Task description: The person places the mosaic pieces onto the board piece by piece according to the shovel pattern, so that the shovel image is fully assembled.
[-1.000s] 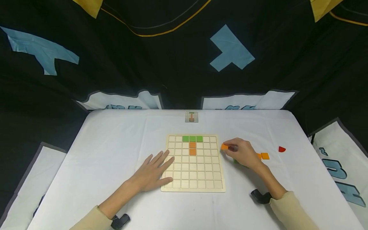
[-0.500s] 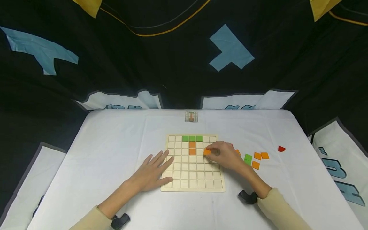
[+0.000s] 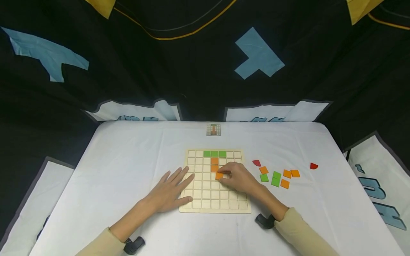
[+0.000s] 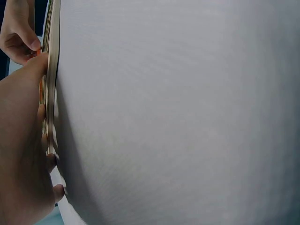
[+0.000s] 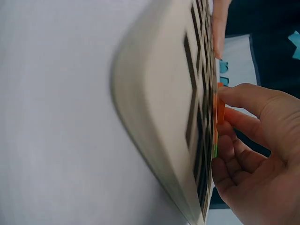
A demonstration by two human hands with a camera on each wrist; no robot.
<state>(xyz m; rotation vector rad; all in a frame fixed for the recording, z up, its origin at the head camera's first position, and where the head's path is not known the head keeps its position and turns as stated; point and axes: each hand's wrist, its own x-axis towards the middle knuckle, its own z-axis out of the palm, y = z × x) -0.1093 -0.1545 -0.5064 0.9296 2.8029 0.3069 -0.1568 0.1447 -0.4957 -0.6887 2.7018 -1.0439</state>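
A pale wooden grid board [image 3: 215, 210] lies on the white table. Three green square tiles [image 3: 214, 154] fill the middle of its top row, with two orange tiles [image 3: 214, 165] set in a column beneath them. My right hand [image 3: 238, 177] pinches another orange tile [image 3: 219, 176] between thumb and fingers, just below that column. In the right wrist view this orange tile [image 5: 221, 105] stands tilted close over the grid. My left hand [image 3: 168, 193] rests with spread, straight fingers on the board's left edge.
To the right of the board lie loose orange tiles [image 3: 285, 184], green tiles [image 3: 276, 179] and two red rounded pieces [image 3: 314, 166]. A small picture card [image 3: 213, 130] showing a grid pattern lies near the table's far edge. A dark curtain [image 3: 205, 71] hangs behind.
My right hand has carried the orange tile leftward from beside the board to just below the orange column. The loose pieces are uncovered. My left hand stays in place.
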